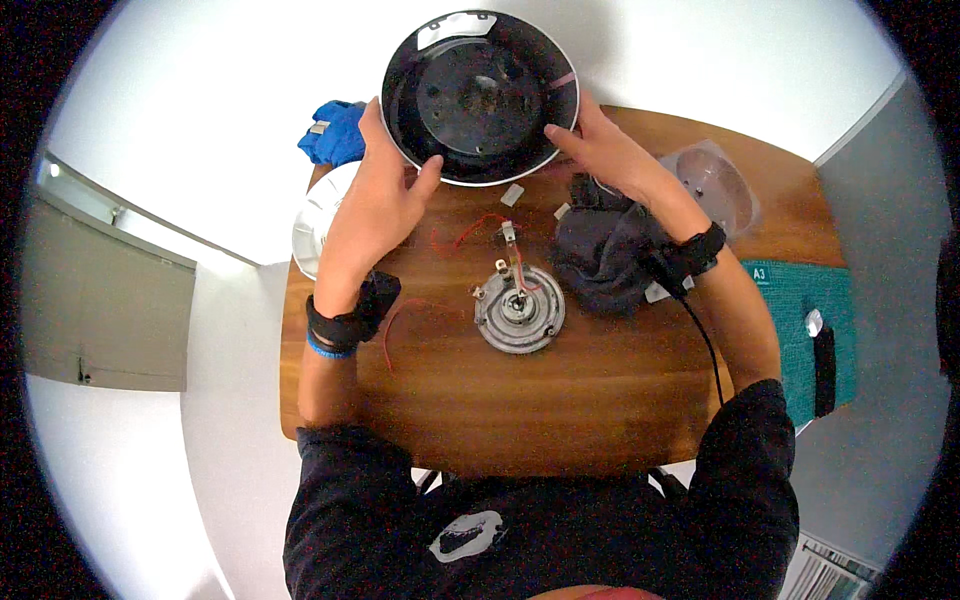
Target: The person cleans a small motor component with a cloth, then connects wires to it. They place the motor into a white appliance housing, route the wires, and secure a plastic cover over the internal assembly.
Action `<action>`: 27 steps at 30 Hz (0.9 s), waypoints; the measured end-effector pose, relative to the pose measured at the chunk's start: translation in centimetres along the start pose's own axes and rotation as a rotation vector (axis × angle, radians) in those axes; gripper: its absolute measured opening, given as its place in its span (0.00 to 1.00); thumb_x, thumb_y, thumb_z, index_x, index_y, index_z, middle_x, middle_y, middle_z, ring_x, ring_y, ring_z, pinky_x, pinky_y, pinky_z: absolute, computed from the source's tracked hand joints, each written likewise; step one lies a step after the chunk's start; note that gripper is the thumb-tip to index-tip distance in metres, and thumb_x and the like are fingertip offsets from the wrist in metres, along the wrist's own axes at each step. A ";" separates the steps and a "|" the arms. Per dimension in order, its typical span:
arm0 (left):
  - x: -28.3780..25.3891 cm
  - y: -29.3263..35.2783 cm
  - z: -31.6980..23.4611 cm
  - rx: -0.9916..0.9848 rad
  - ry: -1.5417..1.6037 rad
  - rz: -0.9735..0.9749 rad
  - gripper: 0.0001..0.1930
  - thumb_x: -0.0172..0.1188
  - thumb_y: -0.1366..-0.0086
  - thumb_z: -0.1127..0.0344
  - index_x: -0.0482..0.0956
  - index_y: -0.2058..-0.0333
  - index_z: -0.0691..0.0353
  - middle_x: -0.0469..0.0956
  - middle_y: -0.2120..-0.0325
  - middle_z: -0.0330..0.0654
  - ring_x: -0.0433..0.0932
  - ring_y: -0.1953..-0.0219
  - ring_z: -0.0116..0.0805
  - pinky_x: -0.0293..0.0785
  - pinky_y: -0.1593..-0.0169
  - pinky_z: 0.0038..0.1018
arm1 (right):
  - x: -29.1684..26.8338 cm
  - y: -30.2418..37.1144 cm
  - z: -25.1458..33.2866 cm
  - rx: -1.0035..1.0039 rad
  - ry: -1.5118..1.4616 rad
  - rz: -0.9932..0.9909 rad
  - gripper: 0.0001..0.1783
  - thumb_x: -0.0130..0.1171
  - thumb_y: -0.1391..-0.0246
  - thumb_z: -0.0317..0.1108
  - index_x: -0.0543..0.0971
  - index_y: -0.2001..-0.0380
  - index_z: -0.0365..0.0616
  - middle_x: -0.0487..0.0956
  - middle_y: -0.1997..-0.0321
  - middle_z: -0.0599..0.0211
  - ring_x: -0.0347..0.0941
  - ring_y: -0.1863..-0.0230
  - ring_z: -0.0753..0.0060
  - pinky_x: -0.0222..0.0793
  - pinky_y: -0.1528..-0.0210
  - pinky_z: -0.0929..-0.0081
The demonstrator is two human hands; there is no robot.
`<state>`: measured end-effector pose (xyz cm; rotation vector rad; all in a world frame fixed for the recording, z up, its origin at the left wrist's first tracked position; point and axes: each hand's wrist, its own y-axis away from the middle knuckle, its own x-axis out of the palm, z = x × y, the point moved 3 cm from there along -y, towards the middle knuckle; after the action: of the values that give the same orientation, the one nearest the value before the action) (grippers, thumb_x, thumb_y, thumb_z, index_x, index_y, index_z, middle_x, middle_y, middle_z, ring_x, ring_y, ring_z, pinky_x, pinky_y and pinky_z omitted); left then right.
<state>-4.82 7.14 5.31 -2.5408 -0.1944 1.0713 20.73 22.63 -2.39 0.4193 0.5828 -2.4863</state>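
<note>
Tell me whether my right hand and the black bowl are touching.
Touching. The head view shows the right hand gripping the black bowl at its right side, the thumb lapped over the white rim.

Left forearm [328, 390] and right forearm [745, 320] stretched far, angled inward. Left hand [385, 205] gripping, thumb [427, 178] pointing far. Right hand [612, 155] gripping, thumb [564, 140] pointing left. Hands apart, other fingers [371, 120] mostly hidden.

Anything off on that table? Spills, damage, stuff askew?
Mildly untidy: a red wire straggles loose left of the round metal part, and a dark cloth lies crumpled to its right. No spill visible. The black bowl in both hands has a pale patch inside; can't tell whether that's damage.
</note>
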 end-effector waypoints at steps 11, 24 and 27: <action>2.3 1.0 2.3 0.094 0.138 -0.014 0.54 0.65 0.35 0.82 0.33 0.22 0.65 0.52 0.25 0.63 0.59 0.23 0.58 0.69 0.28 0.40 | 2.1 2.2 -1.1 -0.122 -0.004 -0.132 0.47 0.63 0.33 0.26 0.46 0.21 0.46 0.66 0.26 0.52 0.64 0.26 0.61 0.67 0.28 0.58; 3.7 1.3 4.4 0.227 -0.059 -0.077 0.55 0.66 0.37 0.85 0.33 0.23 0.67 0.50 0.26 0.70 0.60 0.24 0.64 0.63 0.25 0.45 | 2.9 3.4 -2.9 -0.061 0.129 -0.073 0.49 0.56 0.30 0.22 0.37 0.19 0.50 0.67 0.25 0.50 0.73 0.31 0.56 0.73 0.32 0.62; 4.1 1.1 5.0 0.249 -0.080 -0.097 0.53 0.62 0.37 0.87 0.34 0.23 0.68 0.54 0.28 0.71 0.62 0.25 0.65 0.64 0.26 0.45 | 3.1 3.1 -4.2 -0.173 0.182 -0.082 0.48 0.54 0.29 0.21 0.38 0.19 0.51 0.70 0.27 0.50 0.77 0.35 0.57 0.75 0.35 0.61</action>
<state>-5.57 8.66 -1.05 -2.2480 -0.1908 1.0874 20.70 20.94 -8.22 0.5670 0.8968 -2.4650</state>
